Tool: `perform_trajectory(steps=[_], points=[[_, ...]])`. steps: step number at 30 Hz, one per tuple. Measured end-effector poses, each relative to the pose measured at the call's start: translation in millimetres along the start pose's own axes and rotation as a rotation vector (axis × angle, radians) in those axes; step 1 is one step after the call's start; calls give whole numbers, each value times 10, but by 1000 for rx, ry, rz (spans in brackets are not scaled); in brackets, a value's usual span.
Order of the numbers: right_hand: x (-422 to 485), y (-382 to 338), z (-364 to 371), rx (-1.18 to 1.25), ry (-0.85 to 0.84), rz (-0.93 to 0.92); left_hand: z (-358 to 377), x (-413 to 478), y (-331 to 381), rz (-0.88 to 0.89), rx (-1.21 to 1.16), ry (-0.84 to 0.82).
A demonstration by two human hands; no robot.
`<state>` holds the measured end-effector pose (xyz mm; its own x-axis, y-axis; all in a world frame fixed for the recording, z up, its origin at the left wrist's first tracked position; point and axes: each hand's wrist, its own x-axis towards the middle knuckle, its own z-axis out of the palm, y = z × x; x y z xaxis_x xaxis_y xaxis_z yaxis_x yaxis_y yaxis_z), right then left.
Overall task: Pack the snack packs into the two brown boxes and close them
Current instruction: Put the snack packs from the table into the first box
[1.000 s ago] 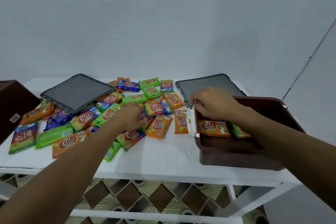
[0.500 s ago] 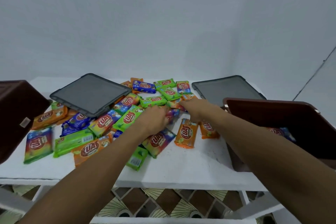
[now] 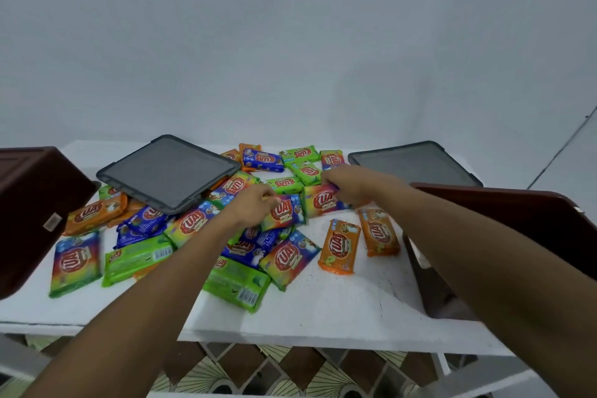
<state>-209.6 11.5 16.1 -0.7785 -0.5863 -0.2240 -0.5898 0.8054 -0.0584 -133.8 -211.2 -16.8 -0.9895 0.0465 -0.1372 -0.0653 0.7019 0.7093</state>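
Observation:
Several snack packs in orange, green, blue and rainbow wrappers lie heaped on the white table (image 3: 323, 310). My left hand (image 3: 252, 203) grips a rainbow pack (image 3: 286, 213) in the middle of the heap. My right hand (image 3: 349, 186) grips another rainbow pack (image 3: 323, 200) just to its right. One brown box (image 3: 29, 203) stands at the left edge. The other brown box (image 3: 529, 220) stands at the right, partly behind my right forearm; its inside is hidden. Two orange packs (image 3: 340, 245) lie beside the right box.
Two dark grey lids lie on the table: one (image 3: 168, 171) rests tilted on packs at the back left, the other (image 3: 416, 163) lies flat at the back right. A plain wall rises behind. Patterned floor tiles (image 3: 258, 368) show under the table's front edge.
My right hand left the right box and reached to the heap, where it now grips a pack. My left hand shifted slightly onto a rainbow pack. The view moved left.

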Motion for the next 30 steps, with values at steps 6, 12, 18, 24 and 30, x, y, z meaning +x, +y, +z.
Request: perform_trajectory(steps=[6, 12, 18, 24, 30], points=[[-628, 416, -633, 187, -6, 30, 19, 14, 434, 5, -111, -77], [-1565, 998, -794, 524, 2, 132, 178, 72, 1270, 86, -269, -80], [-2242, 1664, -467, 467, -118, 176, 607, 50, 2164, 315, -157, -284], [-2497, 1942, 35, 167, -331, 168, 1502, 63, 2702, 544, 372, -522], [-2638, 1978, 449, 67, -486, 115, 2200, -18, 2542, 407, 837, -777]])
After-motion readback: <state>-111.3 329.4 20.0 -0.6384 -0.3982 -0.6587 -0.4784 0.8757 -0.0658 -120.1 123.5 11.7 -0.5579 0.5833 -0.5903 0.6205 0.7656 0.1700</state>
